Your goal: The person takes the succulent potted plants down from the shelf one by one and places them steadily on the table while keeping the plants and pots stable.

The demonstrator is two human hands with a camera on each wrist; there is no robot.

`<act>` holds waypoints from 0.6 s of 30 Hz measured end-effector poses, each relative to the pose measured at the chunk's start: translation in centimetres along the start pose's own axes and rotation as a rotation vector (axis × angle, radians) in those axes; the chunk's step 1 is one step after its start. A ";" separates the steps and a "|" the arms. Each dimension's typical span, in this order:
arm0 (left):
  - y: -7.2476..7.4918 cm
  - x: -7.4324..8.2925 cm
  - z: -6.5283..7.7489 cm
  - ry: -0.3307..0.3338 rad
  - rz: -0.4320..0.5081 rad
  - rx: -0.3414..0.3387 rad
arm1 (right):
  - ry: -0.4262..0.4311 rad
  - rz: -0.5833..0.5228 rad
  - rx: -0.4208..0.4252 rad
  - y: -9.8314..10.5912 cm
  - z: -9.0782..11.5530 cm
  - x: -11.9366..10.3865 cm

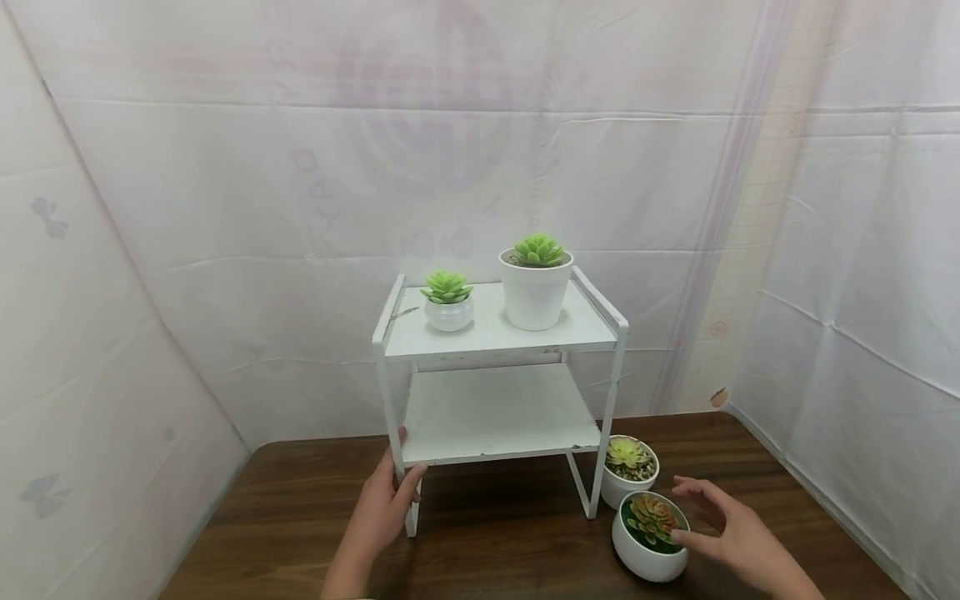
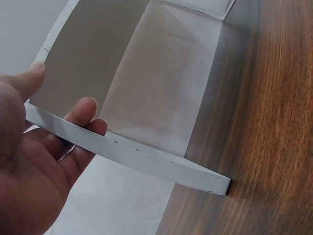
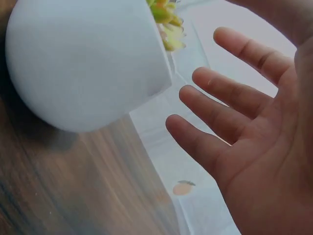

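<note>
A white two-tier shelf (image 1: 495, 412) stands on the table, and my left hand (image 1: 381, 510) grips its frame near the lower board on the left side. In the left wrist view, my fingers curl round the white side bar (image 2: 146, 159). At the right, my right hand (image 1: 738, 529) has its fingers spread beside a white bowl-shaped pot with a reddish-green succulent (image 1: 651, 537). The right wrist view shows a gap between those fingers and the white pot (image 3: 88, 63). Just behind stands another white pot with a yellow-green succulent (image 1: 630, 471), close to the shelf's right leg.
On the top board (image 1: 480, 337) sit a small pot with a green succulent (image 1: 448, 312) and a taller white pot with a green succulent (image 1: 536, 292). Pale printed sheets (image 1: 300, 208) hang behind and along the sides of the brown wooden table (image 1: 277, 517).
</note>
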State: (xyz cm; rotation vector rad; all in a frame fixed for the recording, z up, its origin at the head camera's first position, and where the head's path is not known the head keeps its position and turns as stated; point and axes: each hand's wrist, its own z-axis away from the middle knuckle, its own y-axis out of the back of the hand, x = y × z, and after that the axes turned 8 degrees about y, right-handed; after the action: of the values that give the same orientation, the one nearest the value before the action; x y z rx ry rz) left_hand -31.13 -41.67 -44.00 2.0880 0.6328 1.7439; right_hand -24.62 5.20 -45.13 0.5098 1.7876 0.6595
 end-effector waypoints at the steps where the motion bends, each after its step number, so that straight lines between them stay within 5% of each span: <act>1: 0.0 0.0 0.0 0.000 -0.001 0.000 | -0.001 0.011 0.007 0.0 0.0 -0.2; 18: 0.0 0.2 0.0 0.018 -0.004 0.007 | 0.082 0.023 0.141 0.5 -0.7 -2.8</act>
State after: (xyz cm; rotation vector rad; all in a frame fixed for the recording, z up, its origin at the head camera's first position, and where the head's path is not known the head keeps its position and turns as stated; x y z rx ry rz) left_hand -31.09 -41.53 -43.85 2.0760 0.6489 1.7626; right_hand -24.47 3.67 -42.57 0.6068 1.9171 0.5793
